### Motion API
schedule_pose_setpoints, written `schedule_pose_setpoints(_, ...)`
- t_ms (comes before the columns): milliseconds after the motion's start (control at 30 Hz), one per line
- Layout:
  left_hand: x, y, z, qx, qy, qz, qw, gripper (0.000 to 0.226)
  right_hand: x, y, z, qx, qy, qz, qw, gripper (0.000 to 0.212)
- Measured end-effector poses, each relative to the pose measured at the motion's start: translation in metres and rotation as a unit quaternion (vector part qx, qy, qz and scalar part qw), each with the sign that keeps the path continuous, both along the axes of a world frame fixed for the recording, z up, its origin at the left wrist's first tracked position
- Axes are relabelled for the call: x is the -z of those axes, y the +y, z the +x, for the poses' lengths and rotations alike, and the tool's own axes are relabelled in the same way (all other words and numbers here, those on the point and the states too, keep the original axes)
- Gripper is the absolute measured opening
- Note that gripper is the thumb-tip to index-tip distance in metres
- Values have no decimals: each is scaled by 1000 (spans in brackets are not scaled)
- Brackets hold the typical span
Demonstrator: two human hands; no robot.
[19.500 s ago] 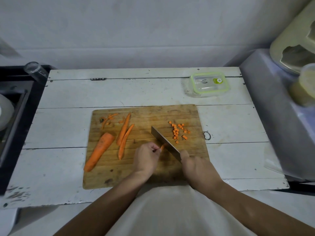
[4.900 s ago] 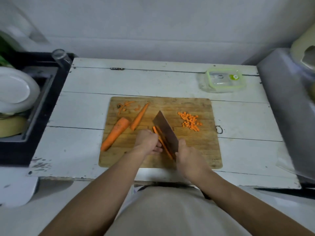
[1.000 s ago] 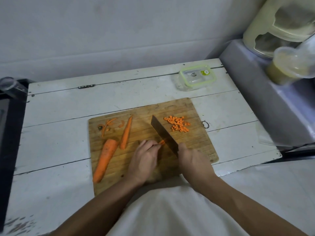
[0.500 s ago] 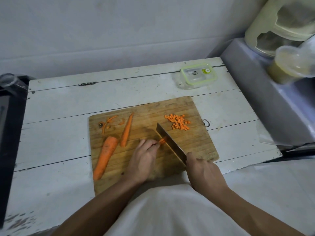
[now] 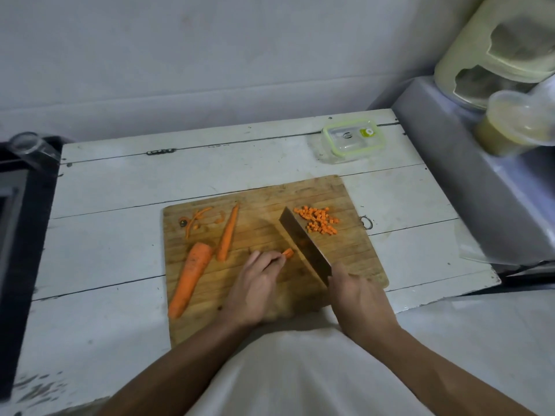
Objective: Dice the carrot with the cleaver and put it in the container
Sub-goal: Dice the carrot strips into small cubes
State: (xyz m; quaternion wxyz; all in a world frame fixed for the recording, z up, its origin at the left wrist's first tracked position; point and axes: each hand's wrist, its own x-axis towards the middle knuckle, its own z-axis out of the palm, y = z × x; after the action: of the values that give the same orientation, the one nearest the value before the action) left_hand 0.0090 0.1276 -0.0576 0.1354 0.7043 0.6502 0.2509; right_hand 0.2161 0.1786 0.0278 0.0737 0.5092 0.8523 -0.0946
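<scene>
Orange carrot pieces point(image 5: 319, 224) are lying on a brown striped wooden cutting board point(image 5: 330, 196), which is sitting on a worn white table point(image 5: 120, 187) near a green-rimmed clear container point(image 5: 353, 140).

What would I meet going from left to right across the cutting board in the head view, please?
Whole carrot → carrot strip → left hand, pinching a short carrot piece → cleaver, held by the right hand → diced carrot pile.

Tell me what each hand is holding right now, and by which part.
Right hand grips the cleaver by its handle, hidden in the fist. Left hand pinches the short carrot stub at its near end with its fingertips.
</scene>
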Motion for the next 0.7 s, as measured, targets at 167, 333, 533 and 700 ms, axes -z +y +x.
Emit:
schedule_pose_setpoints(167, 1, 0, 1, -9, -14, 11, 1000, 40, -3, -9, 2, -40, -23, 4, 999, 23)
schedule_pose_setpoints(333, 2, 1, 0, -4, -9, 15, 1000, 39, -8, -9, -8, -39, -32, -22, 998, 23)
schedule_pose_setpoints(533, 0, -1, -1, -5, -7, 13, 1000, 43, -1, 10, -39, 16, 6, -26, 1000, 11)
schedule_pose_setpoints(700, 4, -4, -1, -27, -43, 13, 999, 36, -8, -1, -18, 4, 7, -8, 1000, 20)
